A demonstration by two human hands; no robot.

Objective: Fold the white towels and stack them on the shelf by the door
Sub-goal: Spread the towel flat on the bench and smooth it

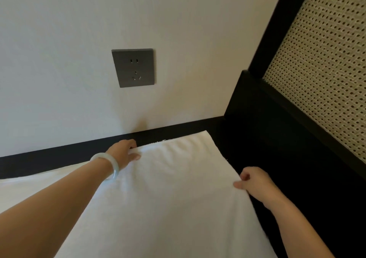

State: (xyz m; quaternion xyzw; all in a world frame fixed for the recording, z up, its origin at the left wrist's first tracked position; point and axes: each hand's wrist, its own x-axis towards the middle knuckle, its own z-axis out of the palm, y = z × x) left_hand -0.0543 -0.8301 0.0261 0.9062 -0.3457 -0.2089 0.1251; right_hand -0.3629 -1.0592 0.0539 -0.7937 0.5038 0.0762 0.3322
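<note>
A white towel [168,194] lies spread over a dark surface [277,158], reaching from the bottom of the view up to the wall. My left hand [124,153], with a pale bangle on the wrist, grips the towel's far edge near the wall, thumb on top and fingers curled under. My right hand [253,180] pinches the towel's right edge between thumb and curled fingers. More white cloth [29,184] shows at the left under my left forearm; whether it is part of the same towel I cannot tell.
A cream wall with a grey power socket [133,67] rises right behind the towel. At the right stands a black-framed woven cane panel [326,69]. A black strip [59,155] runs along the foot of the wall.
</note>
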